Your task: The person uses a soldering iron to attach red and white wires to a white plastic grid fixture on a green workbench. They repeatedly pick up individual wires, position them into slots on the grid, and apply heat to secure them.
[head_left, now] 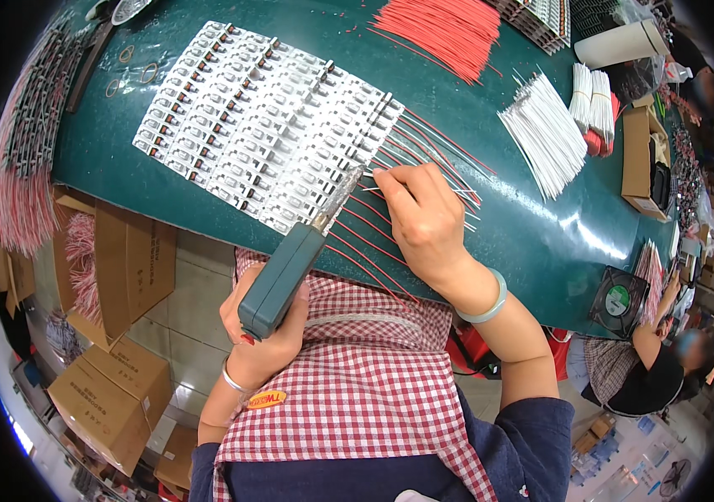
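My left hand is wrapped round a dark green soldering gun. Its metal tip reaches up to the right edge of a panel of small white and metal parts set in rows. Close to that tip, my right hand is closed in a pinch at the panel's edge, on what looks like a thin white wire; the fingers partly hide it. Several red wires and some white ones stick out from the same edge, passing under and beside my right hand.
On the green table lie a pile of red wires, white wires and a white cylinder. A black fan stands at the right edge. Wired parts and cardboard boxes are at left. A co-worker sits at right.
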Available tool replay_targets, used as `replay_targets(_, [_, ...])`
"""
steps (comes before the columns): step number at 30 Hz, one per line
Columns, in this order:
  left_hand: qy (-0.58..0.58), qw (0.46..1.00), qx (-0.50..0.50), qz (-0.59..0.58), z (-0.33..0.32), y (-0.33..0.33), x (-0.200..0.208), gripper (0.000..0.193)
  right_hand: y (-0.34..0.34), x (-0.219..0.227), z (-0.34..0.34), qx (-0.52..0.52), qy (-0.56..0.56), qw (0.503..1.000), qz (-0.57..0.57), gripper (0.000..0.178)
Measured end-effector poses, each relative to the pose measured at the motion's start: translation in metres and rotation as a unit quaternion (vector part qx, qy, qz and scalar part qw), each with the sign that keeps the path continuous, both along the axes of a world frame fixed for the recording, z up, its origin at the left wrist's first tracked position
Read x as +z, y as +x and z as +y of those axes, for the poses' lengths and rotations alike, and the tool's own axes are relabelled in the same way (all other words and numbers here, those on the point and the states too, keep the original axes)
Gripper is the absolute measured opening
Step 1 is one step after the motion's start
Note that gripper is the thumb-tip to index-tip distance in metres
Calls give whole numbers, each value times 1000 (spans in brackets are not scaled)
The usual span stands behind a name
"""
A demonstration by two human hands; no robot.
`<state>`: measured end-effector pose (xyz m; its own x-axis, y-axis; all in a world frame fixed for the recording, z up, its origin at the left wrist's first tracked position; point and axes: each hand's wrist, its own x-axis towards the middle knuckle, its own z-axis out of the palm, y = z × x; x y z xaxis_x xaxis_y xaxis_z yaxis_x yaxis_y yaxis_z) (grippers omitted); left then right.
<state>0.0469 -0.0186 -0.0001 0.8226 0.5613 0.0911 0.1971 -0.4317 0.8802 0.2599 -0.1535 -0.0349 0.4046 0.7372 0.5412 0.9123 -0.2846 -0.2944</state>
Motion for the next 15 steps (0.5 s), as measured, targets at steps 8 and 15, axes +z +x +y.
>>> replay_targets(8, [12, 1000, 18, -13, 0, -11, -6, 23, -1, -1, 1, -7, -2, 1000, -2, 28])
replay_targets(15, [12, 999, 33, -34, 0, -14, -8, 24, 1, 2, 1, 3, 27, 1000, -16, 29])
